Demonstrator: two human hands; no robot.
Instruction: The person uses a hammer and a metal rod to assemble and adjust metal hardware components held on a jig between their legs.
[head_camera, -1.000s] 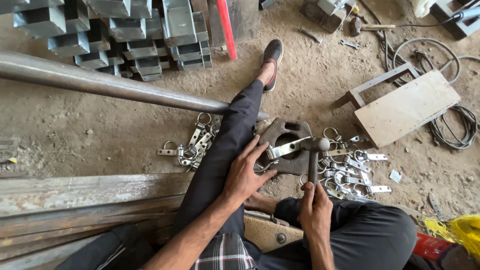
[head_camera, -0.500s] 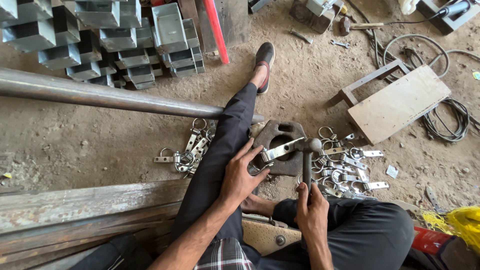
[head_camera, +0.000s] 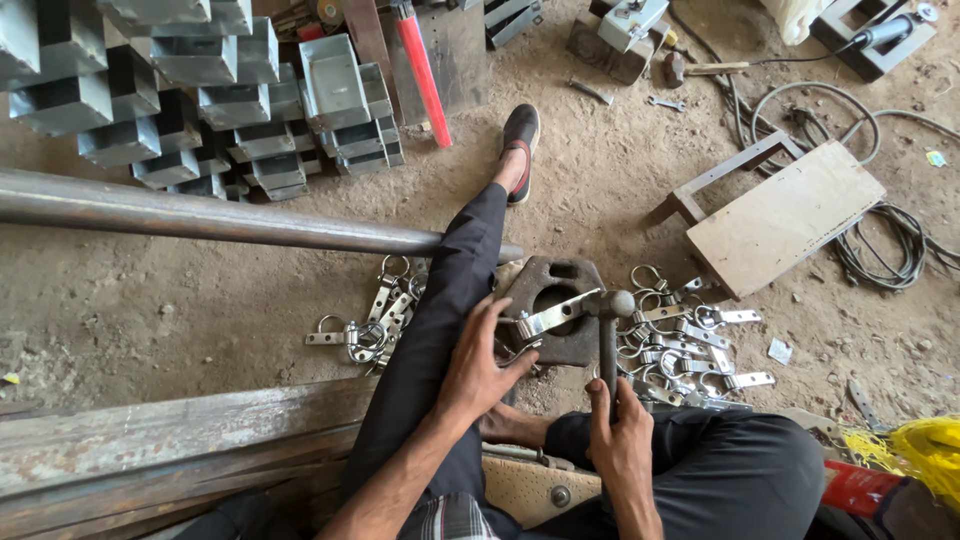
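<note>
Your left hand (head_camera: 480, 370) pinning a flat metal strap (head_camera: 550, 316) across the dark iron block (head_camera: 555, 300) on the dirt floor (head_camera: 200, 300), your right hand (head_camera: 620, 440) closed around the hammer (head_camera: 610, 330) handle, hammer head touching the strap's far end, loose clasps (head_camera: 690, 345) just beside the block

A metal block (head_camera: 556, 305) sits between two clasp piles (head_camera: 372, 318) (head_camera: 680, 340), a pipe (head_camera: 200, 218) behind the left one
</note>
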